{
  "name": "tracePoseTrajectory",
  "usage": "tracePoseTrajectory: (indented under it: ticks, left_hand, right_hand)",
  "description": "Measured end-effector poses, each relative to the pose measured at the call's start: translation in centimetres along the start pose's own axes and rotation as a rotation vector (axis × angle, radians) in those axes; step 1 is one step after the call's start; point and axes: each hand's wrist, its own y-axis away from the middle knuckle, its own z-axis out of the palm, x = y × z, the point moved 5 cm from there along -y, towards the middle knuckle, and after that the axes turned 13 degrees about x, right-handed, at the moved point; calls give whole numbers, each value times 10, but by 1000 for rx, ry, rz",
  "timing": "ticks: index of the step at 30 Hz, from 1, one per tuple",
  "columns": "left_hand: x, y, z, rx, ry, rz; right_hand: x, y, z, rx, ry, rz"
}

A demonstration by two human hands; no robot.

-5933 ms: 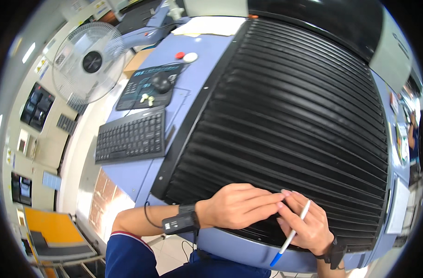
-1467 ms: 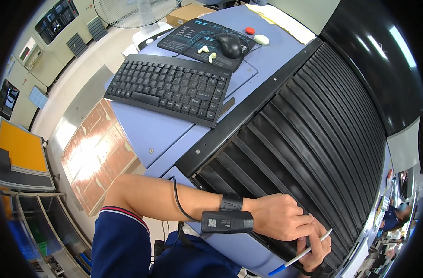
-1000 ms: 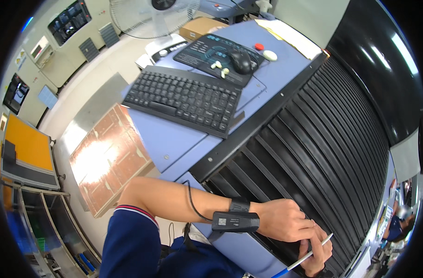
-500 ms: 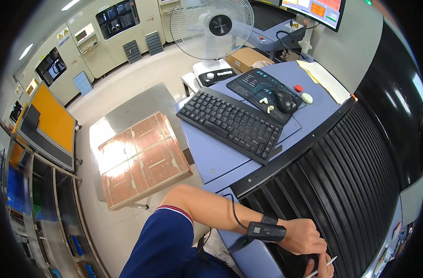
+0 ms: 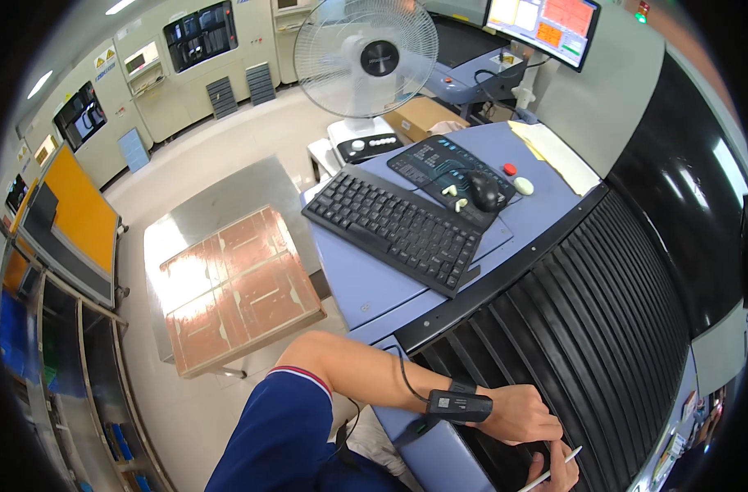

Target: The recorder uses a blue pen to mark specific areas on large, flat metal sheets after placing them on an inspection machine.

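My left hand [image 5: 517, 414] is closed over the black ribbed cover [image 5: 554, 344], its fingers curled down and hiding whatever may be in them. A black device [image 5: 460, 405] with a cable is strapped to that wrist. Just below, at the lower edge, my right hand [image 5: 564, 474] grips a thin white pen-like stick [image 5: 575, 453] that slants up to the right. The two hands meet at the fingertips. The lower part of the right hand falls outside the picture.
A black keyboard [image 5: 394, 225], mouse [image 5: 486, 190], earbuds and red button [image 5: 509, 169] occupy the blue desktop. Copper-coloured panels [image 5: 243, 287] lie stacked on a metal table at left. Behind stand a fan [image 5: 366, 57] and monitor [image 5: 546, 29]; shelving [image 5: 70, 353] lines the left.
The whole view has shifted slightly, so desk and hands appear a little further left. Both hands keep nearly the same pose, with the white stick still in the right one.
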Motion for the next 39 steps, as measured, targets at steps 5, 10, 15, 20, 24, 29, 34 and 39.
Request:
tracePoseTrajectory:
  ticks: [5, 10, 15, 20, 24, 29, 34, 39]
  left_hand:
    - [1, -4, -11, 17, -17, -21]
    - [-2, -4, -13, 21, -27, -8]
    - [-2, -14, -12, -11, 73, -38]
    - [-3, -26, -34, -42, -15, -97]
    - [-19, -27, -30, -38, -89, -118]
    - [-34, -42, -56, -21, -252, -132]
    - [-51, -28, -74, 79, -341, -223]
    - [-70, -15, -82, 218, -206, -708]
  right_hand:
    - [9, 10, 9, 2, -22, 37]
    - [6, 1, 8, 21, -84, -18]
    - [17, -1, 1, 46, -118, -21]
    - [42, -3, -11, 179, -58, 103]
    - [48, -1, -20, 249, -45, 130]
    - [47, 0, -19, 297, -49, 131]
    - [51, -1, -20, 273, -37, 163]
    - [56, 0, -22, 272, -46, 192]
